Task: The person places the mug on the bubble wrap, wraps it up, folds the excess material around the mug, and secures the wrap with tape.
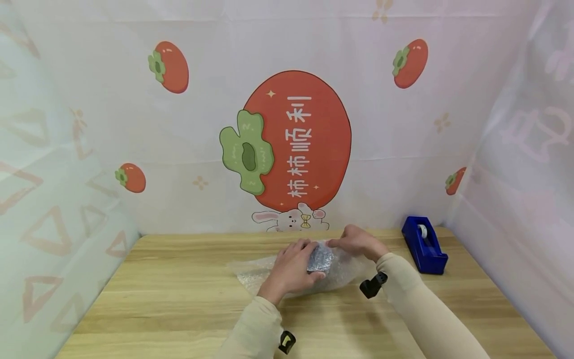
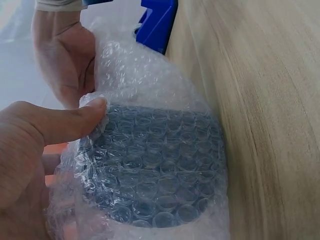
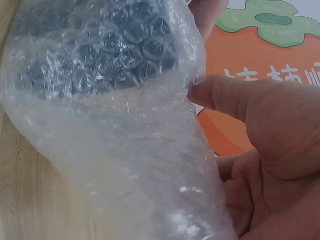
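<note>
Blue elongated tape dispenser [image 1: 429, 257], white roll [image 1: 422, 231] fitted, stands on light wood-grain desk [image 1: 179, 284]; behind, white fabric-like backdrop [image 1: 385, 144] bears red persimmon prints [image 1: 329, 144].

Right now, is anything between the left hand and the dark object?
Only the bubble wrap: it covers the dark object, so the left hand grips it through that layer. The right hand holds the bubble wrap's edge. The tape dispenser stands off to the right, out of the way.
</note>
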Demonstrator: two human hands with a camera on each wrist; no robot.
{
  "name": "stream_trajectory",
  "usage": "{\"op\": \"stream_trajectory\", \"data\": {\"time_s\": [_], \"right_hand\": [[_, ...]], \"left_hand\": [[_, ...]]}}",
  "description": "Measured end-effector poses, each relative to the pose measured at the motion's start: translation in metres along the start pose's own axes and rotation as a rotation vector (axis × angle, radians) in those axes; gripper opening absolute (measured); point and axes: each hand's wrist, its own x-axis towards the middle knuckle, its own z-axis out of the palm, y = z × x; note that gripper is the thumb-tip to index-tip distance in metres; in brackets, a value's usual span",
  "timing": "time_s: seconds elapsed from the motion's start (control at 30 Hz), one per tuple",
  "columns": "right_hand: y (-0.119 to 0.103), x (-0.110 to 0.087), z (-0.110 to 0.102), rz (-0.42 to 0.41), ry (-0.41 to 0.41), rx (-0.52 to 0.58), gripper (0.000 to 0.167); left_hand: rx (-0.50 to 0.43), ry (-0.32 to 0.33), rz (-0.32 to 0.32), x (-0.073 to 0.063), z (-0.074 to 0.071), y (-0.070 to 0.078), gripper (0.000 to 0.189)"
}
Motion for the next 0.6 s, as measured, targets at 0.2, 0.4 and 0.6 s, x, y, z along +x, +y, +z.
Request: {"op": "stream_trajectory", "data": {"time_s": [0.2,0.4,0.6], "right_hand": [[-0.0046,0.0051,0.0000,0.008,0.038,-0.007,0.038],[-0.0072,0.0063,-0.0022,0.001,0.045,-0.019,0.033],[-0.0089,0.0005,-0.0018,-0.029,-0.036,-0.076,0.039]], "left_hand": [[-0.007,0.039,-0.006,-0.0002,0.0023,0.0014,0.076],[-0.013,0.054,-0.010,0.0013,0.0040,0.0005,0.075],[-0.020,0.055,-0.015,0.0013,0.0056,-0.0011,0.076]]}}
